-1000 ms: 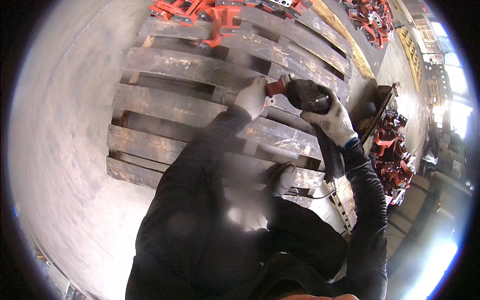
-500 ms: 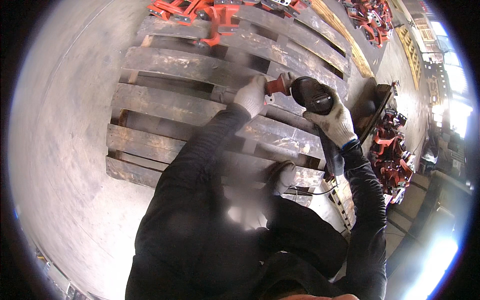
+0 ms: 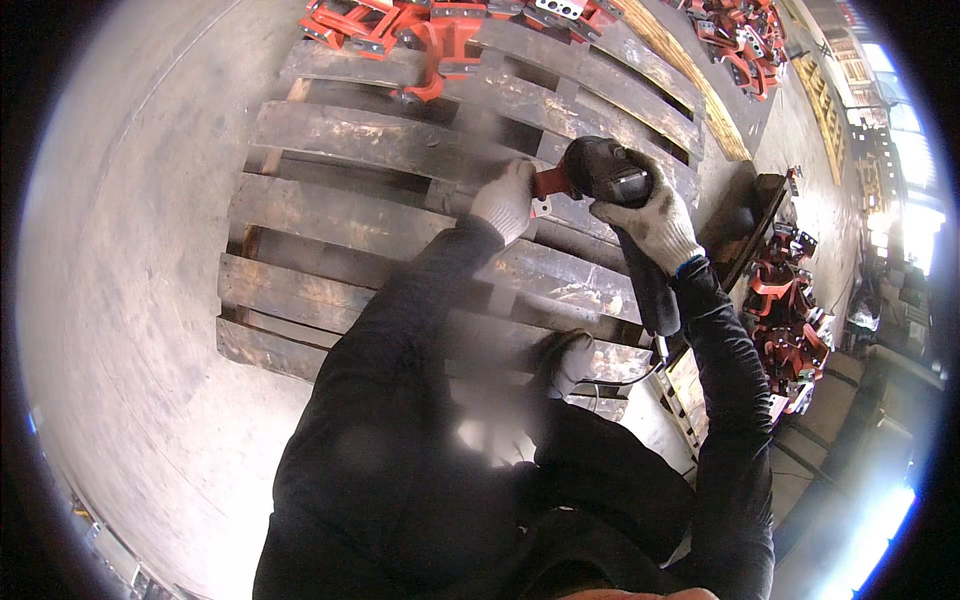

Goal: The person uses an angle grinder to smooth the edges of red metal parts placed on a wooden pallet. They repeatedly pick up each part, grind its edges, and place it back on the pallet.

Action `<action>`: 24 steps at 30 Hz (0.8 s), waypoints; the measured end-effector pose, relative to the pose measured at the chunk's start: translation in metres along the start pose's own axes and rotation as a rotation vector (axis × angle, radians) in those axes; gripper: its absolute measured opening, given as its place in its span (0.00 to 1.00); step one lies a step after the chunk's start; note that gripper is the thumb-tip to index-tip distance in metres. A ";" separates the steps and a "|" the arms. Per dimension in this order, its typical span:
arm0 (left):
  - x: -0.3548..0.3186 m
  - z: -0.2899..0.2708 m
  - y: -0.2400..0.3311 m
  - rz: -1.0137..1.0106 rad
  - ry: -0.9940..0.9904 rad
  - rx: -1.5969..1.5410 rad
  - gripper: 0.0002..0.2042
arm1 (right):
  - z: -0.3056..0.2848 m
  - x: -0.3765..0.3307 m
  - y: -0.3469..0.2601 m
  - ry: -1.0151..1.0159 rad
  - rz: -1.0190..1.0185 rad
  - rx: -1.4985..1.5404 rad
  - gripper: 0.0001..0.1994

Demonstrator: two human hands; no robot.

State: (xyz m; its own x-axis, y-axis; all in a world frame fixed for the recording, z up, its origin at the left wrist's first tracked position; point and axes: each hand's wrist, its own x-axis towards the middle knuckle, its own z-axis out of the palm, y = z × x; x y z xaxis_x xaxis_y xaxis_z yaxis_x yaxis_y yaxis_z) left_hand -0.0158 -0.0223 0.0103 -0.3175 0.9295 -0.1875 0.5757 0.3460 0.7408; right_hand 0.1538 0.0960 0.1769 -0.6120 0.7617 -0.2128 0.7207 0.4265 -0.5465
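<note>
My left hand [image 3: 505,204], in a whitish glove, is closed round a red metal bracket [image 3: 550,182]. A light plate with a hole shows at the bracket's lower edge; the rest is hidden by the glove. My right hand [image 3: 655,218], gloved too, grips the round head of a black corded angle grinder [image 3: 608,172]. The grinder's long body [image 3: 648,285] slants down beside my right forearm, and its cable leaves the lower end. The head meets the right end of the bracket; the exact contact is hidden. Both hands are above a worn wooden pallet [image 3: 335,212].
Red metal brackets [image 3: 445,50] lie at the pallet's far end. More red parts [image 3: 785,310] are piled at the right, and another heap [image 3: 740,40] sits far right. A shoe [image 3: 570,362] rests at the pallet's near edge, beside the cable [image 3: 630,380]. Concrete floor [image 3: 140,250] stretches left.
The grinder's head has tilted and shifted slightly left and up against the bracket, with my right hand turning along with it. My left hand still holds the bracket in nearly the same place.
</note>
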 end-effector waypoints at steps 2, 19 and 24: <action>0.001 0.003 -0.005 0.001 0.015 -0.022 0.15 | 0.002 0.001 -0.012 -0.022 0.000 0.014 0.46; 0.002 0.011 -0.007 0.024 0.086 0.033 0.14 | -0.017 0.010 0.061 -0.242 0.122 0.322 0.13; 0.011 0.041 -0.029 0.040 0.138 -0.018 0.10 | -0.020 -0.023 0.107 -0.296 0.075 0.298 0.16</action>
State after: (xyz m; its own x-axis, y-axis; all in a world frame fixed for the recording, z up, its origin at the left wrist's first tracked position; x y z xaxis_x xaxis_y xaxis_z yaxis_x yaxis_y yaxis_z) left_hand -0.0053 -0.0165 -0.0392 -0.3953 0.9160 -0.0680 0.5770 0.3053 0.7576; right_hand 0.2516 0.1342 0.1391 -0.6600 0.5938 -0.4601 0.6674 0.1824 -0.7220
